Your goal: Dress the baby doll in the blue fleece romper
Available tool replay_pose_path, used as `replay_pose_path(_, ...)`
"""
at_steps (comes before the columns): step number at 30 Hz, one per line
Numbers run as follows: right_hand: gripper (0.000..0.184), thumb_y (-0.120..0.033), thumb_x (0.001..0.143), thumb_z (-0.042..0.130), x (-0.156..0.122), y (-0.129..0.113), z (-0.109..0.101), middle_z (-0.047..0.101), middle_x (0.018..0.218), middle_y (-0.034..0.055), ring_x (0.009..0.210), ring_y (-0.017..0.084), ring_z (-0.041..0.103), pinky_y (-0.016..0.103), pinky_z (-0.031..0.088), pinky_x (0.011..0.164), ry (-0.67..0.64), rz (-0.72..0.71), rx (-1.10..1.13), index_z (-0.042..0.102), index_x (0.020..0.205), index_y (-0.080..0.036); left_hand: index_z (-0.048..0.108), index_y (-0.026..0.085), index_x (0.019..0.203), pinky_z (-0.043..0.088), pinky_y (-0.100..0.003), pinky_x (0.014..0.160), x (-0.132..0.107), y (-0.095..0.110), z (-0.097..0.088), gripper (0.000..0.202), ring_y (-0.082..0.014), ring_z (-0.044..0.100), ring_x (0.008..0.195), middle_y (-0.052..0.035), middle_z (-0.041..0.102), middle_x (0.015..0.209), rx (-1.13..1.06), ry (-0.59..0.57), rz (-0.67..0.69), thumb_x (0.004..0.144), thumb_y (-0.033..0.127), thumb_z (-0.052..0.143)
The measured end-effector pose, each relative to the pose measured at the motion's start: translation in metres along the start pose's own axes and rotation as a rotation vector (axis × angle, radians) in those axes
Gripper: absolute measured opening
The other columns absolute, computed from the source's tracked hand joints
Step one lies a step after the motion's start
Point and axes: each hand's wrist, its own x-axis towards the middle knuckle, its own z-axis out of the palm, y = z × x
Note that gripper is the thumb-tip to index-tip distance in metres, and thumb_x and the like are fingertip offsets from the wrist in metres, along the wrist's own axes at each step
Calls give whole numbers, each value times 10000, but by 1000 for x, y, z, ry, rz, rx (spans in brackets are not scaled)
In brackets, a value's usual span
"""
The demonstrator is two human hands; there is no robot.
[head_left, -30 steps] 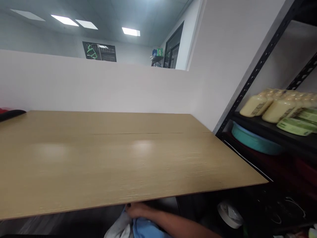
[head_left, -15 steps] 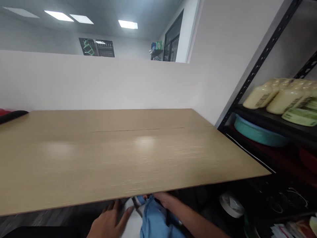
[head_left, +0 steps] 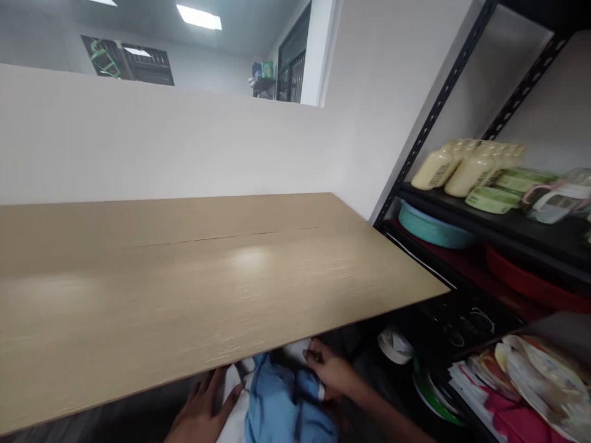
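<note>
Below the table's front edge, my left hand [head_left: 203,409] lies with its fingers spread against a white item [head_left: 235,415] that looks like cloth or a bag. Blue cloth [head_left: 277,400] is bunched between my two hands. My right hand [head_left: 330,369] has its fingers closed on a white edge [head_left: 298,351] just under the tabletop; whether this belongs to the same white item I cannot tell. The tabletop [head_left: 207,295] hides part of the cloth and some of my left fingertips.
A black metal rack [head_left: 498,218] stands on the right with cream bottles [head_left: 471,169] and a turquoise basin [head_left: 434,227]. Beneath it are a white round container [head_left: 394,346] and a pile of packages [head_left: 545,381]. A white half wall [head_left: 184,141] rises behind the table.
The view has turned to the right. My right hand has come out from under the table edge and moved right, now pinching a white edge. My left hand stays at the white item.
</note>
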Motion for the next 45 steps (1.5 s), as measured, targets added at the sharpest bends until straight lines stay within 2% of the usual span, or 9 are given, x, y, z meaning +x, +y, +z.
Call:
replay_pose_path(4,350,-565,882,644,-46,20,-17,809,876,132,858,334,754,402,493,789,-28,52,-381,756,846,-236,518,167,1571,283,-560,1319,-5,0,1,735,-396,386,1584,-153,444,1697,25,-50,-56,990,605,411)
replay_pose_path(10,417,-528,974,541,-72,25,8,815,960,184,936,353,768,388,483,796,-23,76,-505,785,994,-190,413,93,1627,270,-556,1322,-5,11,-2,837,-401,346,1601,-187,406,1711,13,-71,-104,1004,646,334)
replay_pose_path(14,315,-472,963,537,-64,35,22,775,867,104,847,295,748,351,480,756,32,31,-380,720,1005,-219,425,115,1620,295,-554,1310,-5,6,2,817,-390,364,1595,-180,435,1697,-8,-37,-89,1004,648,361)
replay_pose_path(18,423,-634,964,508,-51,46,28,689,738,29,704,250,694,333,505,692,131,6,-84,663,954,-240,453,144,1604,320,-566,1292,-7,5,4,787,-387,376,1591,-179,470,1675,-15,-20,-63,1006,650,378)
replay_pose_path(26,615,-839,852,583,-37,38,36,720,755,67,752,273,724,363,558,726,196,-16,245,608,795,-226,449,90,1601,313,-558,1299,-10,15,-2,814,-403,378,1585,-202,451,1682,-12,-22,-125,1011,639,332)
replay_pose_path(30,589,-815,870,569,-44,33,-2,804,893,130,913,338,775,403,573,819,315,59,172,632,952,-234,472,174,1593,391,-553,1242,-12,5,1,757,-401,440,1551,-188,505,1649,2,-28,-130,1004,640,379)
replay_pose_path(37,583,-786,825,586,-65,48,-117,810,925,161,817,336,749,387,520,693,653,211,-86,637,1016,-237,444,116,1605,359,-537,1253,-11,11,-3,800,-409,454,1539,-214,447,1681,31,-61,-175,1004,634,346)
replay_pose_path(41,708,-816,736,678,-76,62,-161,760,832,106,721,286,690,369,509,642,821,339,94,634,1068,-192,480,114,1580,397,-526,1229,-8,14,-4,806,-405,503,1505,-222,516,1631,38,-31,-202,985,652,403)
replay_pose_path(45,684,-768,724,737,-84,52,-182,676,779,20,648,214,607,331,474,592,1003,271,263,642,1071,-187,497,122,1566,404,-518,1220,-8,7,-2,784,-401,529,1484,-215,532,1621,44,-27,-165,987,642,399)
